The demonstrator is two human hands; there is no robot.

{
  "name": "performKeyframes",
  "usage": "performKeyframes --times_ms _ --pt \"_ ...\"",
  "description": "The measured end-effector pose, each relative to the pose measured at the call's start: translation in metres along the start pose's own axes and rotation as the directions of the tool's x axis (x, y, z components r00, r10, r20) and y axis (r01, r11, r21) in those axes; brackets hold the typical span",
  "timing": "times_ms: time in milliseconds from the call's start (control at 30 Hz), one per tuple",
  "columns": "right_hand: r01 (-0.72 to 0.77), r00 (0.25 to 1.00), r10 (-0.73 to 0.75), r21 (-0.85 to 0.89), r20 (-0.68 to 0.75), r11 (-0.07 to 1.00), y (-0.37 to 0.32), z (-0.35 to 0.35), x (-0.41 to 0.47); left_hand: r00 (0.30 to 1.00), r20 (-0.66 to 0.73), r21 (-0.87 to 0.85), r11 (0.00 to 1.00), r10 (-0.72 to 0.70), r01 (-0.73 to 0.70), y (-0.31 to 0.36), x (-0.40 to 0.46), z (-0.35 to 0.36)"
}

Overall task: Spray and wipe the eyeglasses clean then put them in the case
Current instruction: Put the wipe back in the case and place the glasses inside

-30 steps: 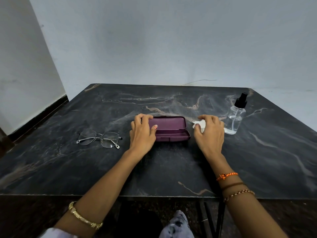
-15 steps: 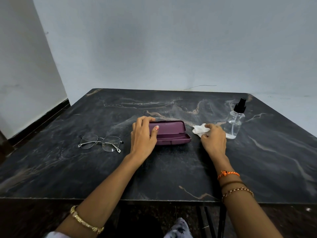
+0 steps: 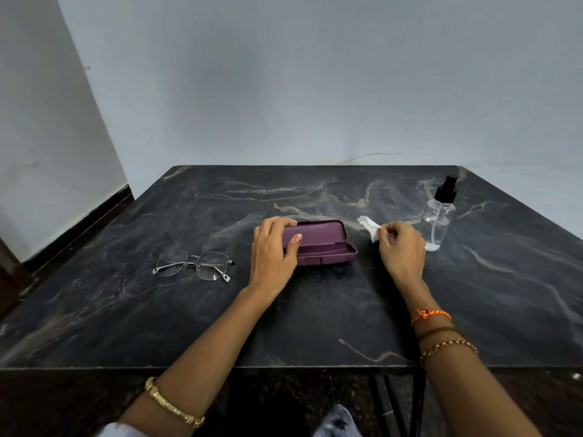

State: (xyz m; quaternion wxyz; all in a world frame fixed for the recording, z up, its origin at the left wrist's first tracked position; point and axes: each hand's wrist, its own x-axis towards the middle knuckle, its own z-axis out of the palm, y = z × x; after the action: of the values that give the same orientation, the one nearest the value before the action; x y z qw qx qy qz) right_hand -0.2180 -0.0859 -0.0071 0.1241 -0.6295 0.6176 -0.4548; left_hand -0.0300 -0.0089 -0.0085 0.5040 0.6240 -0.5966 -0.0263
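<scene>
Plain indoor room, likely home: bare pale walls (image 3: 315, 83), dark skirting (image 3: 79, 228), black marble-patterned tabletop (image 3: 315, 326) filling corner.

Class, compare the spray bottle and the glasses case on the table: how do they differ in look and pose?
The spray bottle is clear with a black top; the glasses case is opaque purple. The bottle stands upright and untouched; the case lies flat, lid partly raised, gripped by the left hand. Both rest on the dark marble table.
</scene>
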Motion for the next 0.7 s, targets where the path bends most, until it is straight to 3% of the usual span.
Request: performKeyframes --times_ms 167,267,367,433,567,700 --pt "-0.085 0.994 0.105 0.362 -0.037 0.928 -0.025 -0.008 -0.007 0.99 -0.102 -0.067 0.992 0.096 -0.103 0.0 0.001 -0.003" --pt "-0.051 0.998 0.054 0.474 0.007 0.879 -0.04 -0.007 -0.006 0.975 -0.129 -0.184 0.962 0.182 -0.204 0.004 0.002 -0.006" --pt "0.064 0.997 -0.081 0.489 0.013 0.87 -0.062 0.0 -0.005 0.971 -0.098 -0.33 0.914 0.216 -0.236 0.008 0.002 -0.008" --pt "0.201 0.976 -0.217 0.458 -0.017 0.866 -0.074 0.006 -0.004 0.986 -0.066 -0.449 0.878 0.153 -0.167 0.009 0.004 -0.007" --pt "0.577 0.801 -0.595 0.347 -0.063 0.74 -0.078 0.027 -0.006 0.999 -0.049 -0.581 0.813 -0.001 -0.028 0.005 0.01 -0.008" --pt "0.681 0.708 -0.704 0.32 -0.057 0.659 -0.07 0.041 -0.011 0.992 -0.107 -0.549 0.836 -0.073 0.002 0.003 0.01 -0.006"
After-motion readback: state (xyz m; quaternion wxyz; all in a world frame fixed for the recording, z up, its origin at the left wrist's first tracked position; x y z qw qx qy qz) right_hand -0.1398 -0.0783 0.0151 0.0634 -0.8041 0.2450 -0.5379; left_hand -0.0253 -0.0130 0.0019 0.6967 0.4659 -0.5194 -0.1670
